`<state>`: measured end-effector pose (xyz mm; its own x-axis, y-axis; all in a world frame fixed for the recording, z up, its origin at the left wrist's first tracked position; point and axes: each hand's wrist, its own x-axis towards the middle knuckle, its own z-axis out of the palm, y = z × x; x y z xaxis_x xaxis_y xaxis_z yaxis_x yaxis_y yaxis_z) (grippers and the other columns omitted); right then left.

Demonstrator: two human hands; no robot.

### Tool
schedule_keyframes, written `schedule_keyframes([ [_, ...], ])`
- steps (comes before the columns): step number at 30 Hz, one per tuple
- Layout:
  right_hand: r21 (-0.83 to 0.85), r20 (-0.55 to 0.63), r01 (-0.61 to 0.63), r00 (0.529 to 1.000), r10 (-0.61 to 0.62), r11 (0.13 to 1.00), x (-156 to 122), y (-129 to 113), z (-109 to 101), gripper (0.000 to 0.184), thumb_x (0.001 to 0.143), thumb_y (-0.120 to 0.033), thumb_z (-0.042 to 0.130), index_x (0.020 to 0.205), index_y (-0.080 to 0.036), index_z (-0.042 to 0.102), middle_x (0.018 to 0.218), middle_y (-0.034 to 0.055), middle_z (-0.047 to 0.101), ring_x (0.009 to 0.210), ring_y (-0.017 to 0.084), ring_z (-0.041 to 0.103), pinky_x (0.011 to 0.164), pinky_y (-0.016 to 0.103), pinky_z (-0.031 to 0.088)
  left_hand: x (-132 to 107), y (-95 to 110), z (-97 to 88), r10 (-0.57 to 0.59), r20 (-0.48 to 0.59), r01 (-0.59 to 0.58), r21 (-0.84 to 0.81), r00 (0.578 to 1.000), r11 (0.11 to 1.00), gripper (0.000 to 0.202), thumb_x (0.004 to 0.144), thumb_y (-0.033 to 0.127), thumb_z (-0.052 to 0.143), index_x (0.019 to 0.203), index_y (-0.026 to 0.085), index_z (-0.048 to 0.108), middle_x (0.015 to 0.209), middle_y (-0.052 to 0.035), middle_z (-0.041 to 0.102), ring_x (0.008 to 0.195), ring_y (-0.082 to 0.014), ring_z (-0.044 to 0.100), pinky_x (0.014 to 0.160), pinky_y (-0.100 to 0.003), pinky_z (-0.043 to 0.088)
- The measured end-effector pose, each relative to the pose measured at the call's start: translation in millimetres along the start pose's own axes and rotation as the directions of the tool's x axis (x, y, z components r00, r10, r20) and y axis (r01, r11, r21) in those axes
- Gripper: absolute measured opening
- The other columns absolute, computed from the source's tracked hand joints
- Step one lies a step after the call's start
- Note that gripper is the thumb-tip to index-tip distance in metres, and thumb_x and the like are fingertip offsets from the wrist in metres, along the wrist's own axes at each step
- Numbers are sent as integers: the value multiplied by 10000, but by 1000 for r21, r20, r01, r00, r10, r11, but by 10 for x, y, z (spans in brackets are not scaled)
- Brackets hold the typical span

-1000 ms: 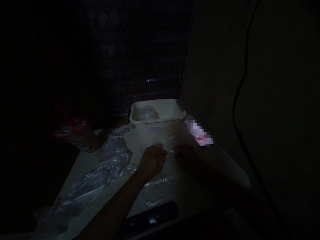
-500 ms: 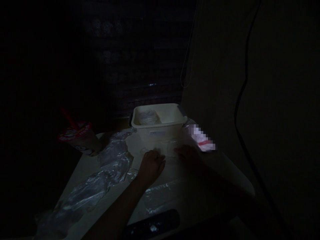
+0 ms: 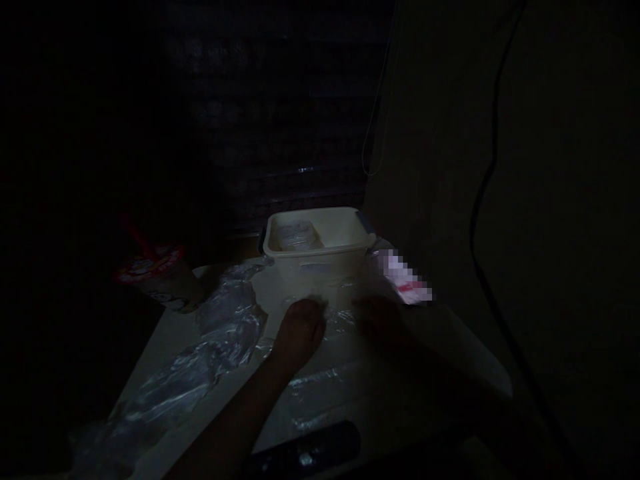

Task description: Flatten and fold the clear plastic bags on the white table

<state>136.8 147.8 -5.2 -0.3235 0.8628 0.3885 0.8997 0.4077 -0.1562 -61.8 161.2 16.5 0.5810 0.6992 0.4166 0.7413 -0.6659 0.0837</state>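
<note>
In dim light, a piece of clear plastic film [image 3: 343, 321] with shiny wrinkles lies between my two hands on the white table. My left hand [image 3: 303, 328] has its fingers curled in at the film's left side, closed on it. At the film's right side is my right hand [image 3: 384, 321], deep in shadow; its fingers look bent and closed on the film, though their tips are hard to make out. Just beyond my hands stands a white plastic basin [image 3: 320, 254] with dark handles. A plastic-wrapped bundle [image 3: 297, 235] lies inside it, on the left.
Crumpled clear plastic [image 3: 220, 333] runs down the table's left side, beside a lidded drink cup [image 3: 167, 283] with a red straw. A pink-and-white packet [image 3: 407, 280], partly pixelated, lies at right. Nearest me is a dark, long object [image 3: 305, 450]. A black cable [image 3: 473, 220] hangs at right.
My left fingers have curled in more tightly, and my right hand has shifted slightly down. Fresh bright wrinkles show in the plastic film between them. The basin and cup have stayed put.
</note>
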Motion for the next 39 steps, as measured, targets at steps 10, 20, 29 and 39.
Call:
schedule_keyframes([
  [10,44,33,-85,996,84,995,67,-6,-40,338,716,-207,439,1029,-131,539,1017,112,569,936,222,490,802,353,360,-23,84,-31,284,55,-281,-55,957,958,253,776,202,372,905,126,576,999,-85,597,962,-190,513,887,-371,364],
  [20,-7,53,-223,973,223,975,237,-67,-82,267,752,-223,430,980,-166,557,931,77,605,842,202,529,744,333,382,-33,96,-84,268,111,-262,-68,957,963,260,783,203,366,933,135,568,1042,-106,575,985,-183,501,900,-376,342],
  [29,19,62,-184,981,182,983,133,-85,-113,345,690,-298,512,1005,-161,545,956,85,597,860,218,524,748,345,380,-40,85,-44,268,114,-261,-75,957,962,274,788,214,354,940,139,569,1028,-103,578,986,-189,497,921,-387,316],
  [39,58,110,-211,973,204,976,197,-60,-108,323,725,-182,439,1035,-155,527,994,88,583,902,196,517,780,328,380,-30,94,-38,254,113,-240,-126,961,963,292,796,215,353,1024,143,521,1130,-83,523,1068,-181,434,953,-384,280],
])
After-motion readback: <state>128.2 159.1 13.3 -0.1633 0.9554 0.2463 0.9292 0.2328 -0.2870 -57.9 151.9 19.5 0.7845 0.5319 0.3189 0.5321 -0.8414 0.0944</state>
